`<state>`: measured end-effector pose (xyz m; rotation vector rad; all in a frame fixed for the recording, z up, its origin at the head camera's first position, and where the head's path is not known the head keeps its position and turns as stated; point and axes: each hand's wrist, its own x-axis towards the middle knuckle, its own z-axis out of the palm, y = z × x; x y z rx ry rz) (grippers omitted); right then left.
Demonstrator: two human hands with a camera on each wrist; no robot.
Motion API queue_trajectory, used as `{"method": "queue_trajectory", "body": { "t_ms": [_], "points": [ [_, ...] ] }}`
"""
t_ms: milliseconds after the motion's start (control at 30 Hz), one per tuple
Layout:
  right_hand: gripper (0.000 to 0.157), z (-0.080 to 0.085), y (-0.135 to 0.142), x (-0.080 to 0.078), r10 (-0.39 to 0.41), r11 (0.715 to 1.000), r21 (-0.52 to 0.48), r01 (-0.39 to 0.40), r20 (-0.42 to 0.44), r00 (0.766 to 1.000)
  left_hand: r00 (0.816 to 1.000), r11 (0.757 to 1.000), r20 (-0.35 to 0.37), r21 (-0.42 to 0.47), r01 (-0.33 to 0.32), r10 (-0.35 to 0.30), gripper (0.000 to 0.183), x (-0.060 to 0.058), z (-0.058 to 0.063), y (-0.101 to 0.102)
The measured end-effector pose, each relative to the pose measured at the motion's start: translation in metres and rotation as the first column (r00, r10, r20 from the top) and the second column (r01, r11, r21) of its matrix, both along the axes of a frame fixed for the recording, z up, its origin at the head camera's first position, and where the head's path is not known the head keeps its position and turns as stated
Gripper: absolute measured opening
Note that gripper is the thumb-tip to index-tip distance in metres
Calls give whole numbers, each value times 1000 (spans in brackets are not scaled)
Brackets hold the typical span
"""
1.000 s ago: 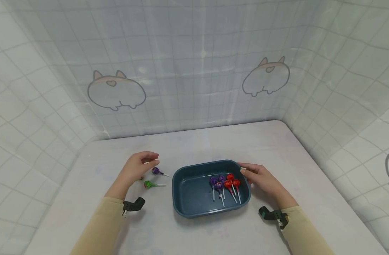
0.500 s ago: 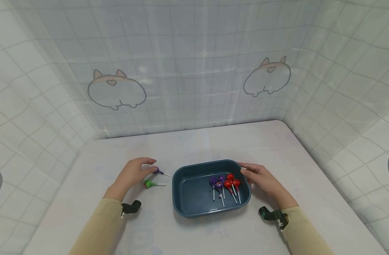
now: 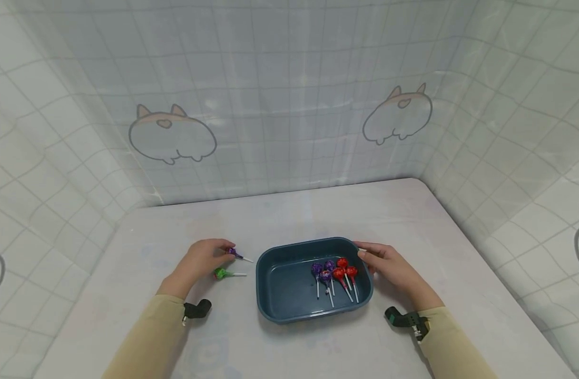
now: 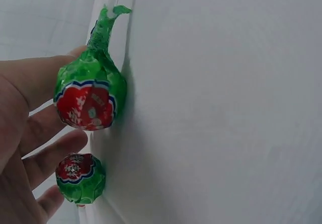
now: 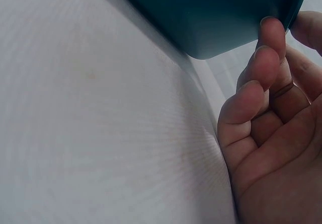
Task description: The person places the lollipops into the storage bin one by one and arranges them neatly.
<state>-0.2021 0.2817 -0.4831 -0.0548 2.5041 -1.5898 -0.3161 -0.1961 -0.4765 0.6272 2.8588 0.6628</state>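
The shiny purple-wrapped, ball-headed lollipop [image 3: 239, 256] sits pinched in my nearer left hand [image 3: 199, 263], its white stick [image 3: 248, 260] pointing rightward from my grip, toward the dark-blue rounded rectangular tray [image 3: 289, 295] my right hand [image 3: 386, 265] holds.

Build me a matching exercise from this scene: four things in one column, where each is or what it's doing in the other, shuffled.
1. Red lollipops
2. Left hand
3. Green lollipops
4. Right hand

A. Gripping the tray
B. Lying inside the tray
C. At a purple lollipop
D. Lying outside the tray

Pairs: 1-B, 2-C, 3-D, 4-A
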Motion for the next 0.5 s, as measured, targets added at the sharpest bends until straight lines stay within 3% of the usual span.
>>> {"method": "queue_trajectory", "body": {
  "t_ms": [300, 500],
  "points": [
    [49, 3, -1, 0, 1, 1000, 3, -1, 11, 1000, 998, 993, -32, 104, -47, 51, 39, 2, 16, -1],
    [48, 4, 0, -1, -1, 1000, 6, 1, 7, 1000, 993, 984, -111, 177, -6, 26, 38, 4, 27, 3]
  ]
}}
